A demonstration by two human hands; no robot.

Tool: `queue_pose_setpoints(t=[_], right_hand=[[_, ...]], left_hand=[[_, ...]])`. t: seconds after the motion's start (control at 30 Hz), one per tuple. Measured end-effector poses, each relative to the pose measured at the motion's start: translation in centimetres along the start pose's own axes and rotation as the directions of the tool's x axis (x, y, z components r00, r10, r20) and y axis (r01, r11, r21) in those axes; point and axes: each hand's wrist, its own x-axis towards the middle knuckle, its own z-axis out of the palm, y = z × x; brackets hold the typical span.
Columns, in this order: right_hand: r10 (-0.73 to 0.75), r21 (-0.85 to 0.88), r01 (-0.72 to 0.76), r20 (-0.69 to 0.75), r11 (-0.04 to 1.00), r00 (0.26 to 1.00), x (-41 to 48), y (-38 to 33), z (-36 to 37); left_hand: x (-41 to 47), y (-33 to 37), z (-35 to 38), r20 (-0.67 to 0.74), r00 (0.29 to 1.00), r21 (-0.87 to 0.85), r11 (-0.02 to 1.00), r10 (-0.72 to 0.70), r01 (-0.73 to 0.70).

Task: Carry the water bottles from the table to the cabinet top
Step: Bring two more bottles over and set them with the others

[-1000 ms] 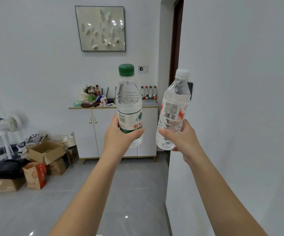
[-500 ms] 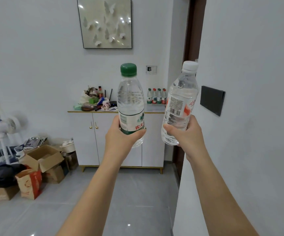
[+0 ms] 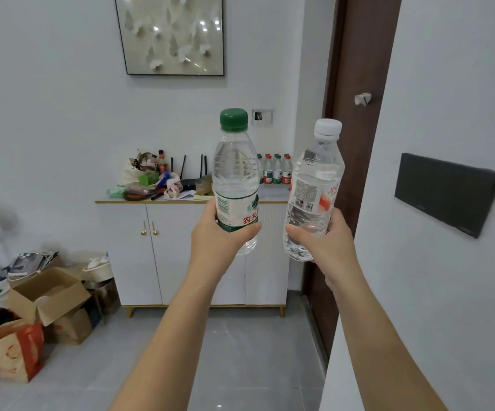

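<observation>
Fingers wrapped around two bottles.
Left hand (image 3: 221,241) grips green-capped bottle (image 3: 236,179); right hand (image 3: 326,247), at 3 o'clock, grips white-capped bottle (image 3: 314,185).

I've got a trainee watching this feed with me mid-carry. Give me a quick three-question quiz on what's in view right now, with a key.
1. True or false: both hands hold a bottle upright or nearly so.
2. Which bottle does the left hand hold? A) green-capped bottle B) white-capped bottle C) none
3. Fill in: on the cabinet top, the row of small bottles stands at its ____ end, away from the clutter.

Key
1. True: the left one stands upright and the one in the right hand tilts slightly.
2. A
3. right
</observation>
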Motion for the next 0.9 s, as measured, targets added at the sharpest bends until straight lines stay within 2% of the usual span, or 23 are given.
queue_pose_setpoints(t=[0.4, 0.63, 0.73, 0.9], right_hand=[[0.023, -0.028, -0.026, -0.104, 0.999, 0.994, 16.3, 6.4, 9.3], [0.082, -0.041, -0.088, -0.128, 0.995, 0.988, 21.9, 10.7, 12.0], [0.106, -0.046, -0.112, -0.105, 0.993, 0.989, 28.1, 14.5, 13.1], [0.100, -0.040, -0.105, -0.107, 0.994, 0.989, 29.8, 15.9, 13.1]], left_hand=[[20.1, -9.5, 2.0, 0.122, 0.993, -0.074, 0.997, 0.000, 0.009], [26.2, -15.0, 3.5, 0.161, 0.987, -0.065, 0.997, -0.026, 0.036], [31.7, -18.4, 6.8, 0.149, 0.987, -0.045, 0.997, -0.058, 0.066], [33.6, -19.2, 8.3, 0.149, 0.988, -0.067, 0.997, -0.031, 0.041]])
